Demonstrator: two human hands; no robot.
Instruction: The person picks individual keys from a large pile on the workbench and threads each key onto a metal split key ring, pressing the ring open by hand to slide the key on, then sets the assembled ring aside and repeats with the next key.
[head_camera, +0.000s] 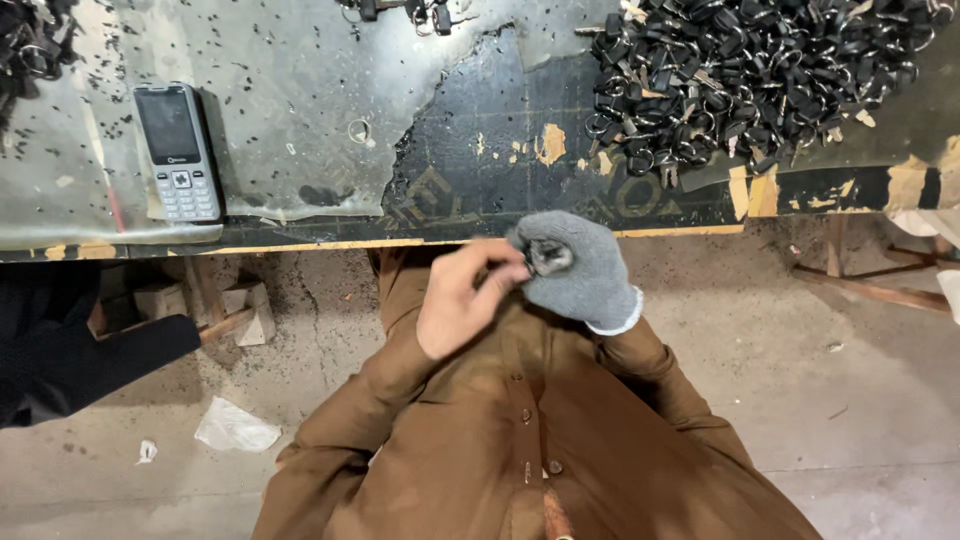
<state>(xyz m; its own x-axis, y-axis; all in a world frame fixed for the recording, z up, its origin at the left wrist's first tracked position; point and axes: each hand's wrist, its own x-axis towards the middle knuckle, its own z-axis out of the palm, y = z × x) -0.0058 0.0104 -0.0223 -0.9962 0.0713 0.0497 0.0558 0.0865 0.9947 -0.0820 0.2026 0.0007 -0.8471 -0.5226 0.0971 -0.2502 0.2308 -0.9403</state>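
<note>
Two hands meet just below the front edge of the counter (300, 150).
A large pile of black key rings (750, 70) lies at the far right corner, a grey phone (178, 150) near the left edge. The gloved right hand (575, 268) is closed; the bare left hand (462, 300) pinches the grey glove (590, 285) at its fingertips.
</note>
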